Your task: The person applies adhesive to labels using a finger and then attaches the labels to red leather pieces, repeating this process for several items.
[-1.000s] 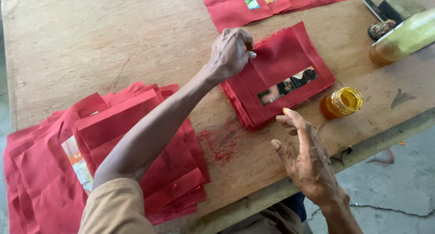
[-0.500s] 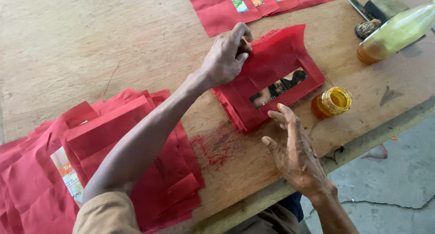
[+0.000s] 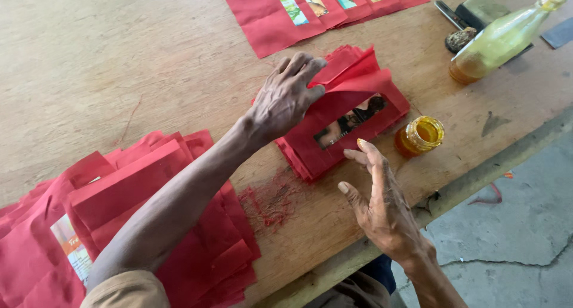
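Note:
A stack of red paper sheets (image 3: 334,144) with a picture strip showing through a cut-out lies near the wooden table's (image 3: 89,63) front edge. My left hand (image 3: 286,96) pinches the top red sheet (image 3: 355,75) at its far corner and folds it up and toward me. Just in front of the stack hovers my right hand (image 3: 379,206), fingers spread, holding nothing, its fingertips close to the stack's near edge. A small open jar of amber glue (image 3: 421,136) stands right of the stack.
A big pile of red folded papers (image 3: 131,224) lies at the left under my left forearm. A row of red sheets with picture strips (image 3: 322,6) lies at the back. A glass bottle of yellowish liquid (image 3: 501,39) and dark tools (image 3: 459,27) sit at the right. Red smears (image 3: 271,200) mark the wood.
My left hand has lifted the top red sheet's far edge and is folding it over. My right hand stays in front of the stack with its fingers apart.

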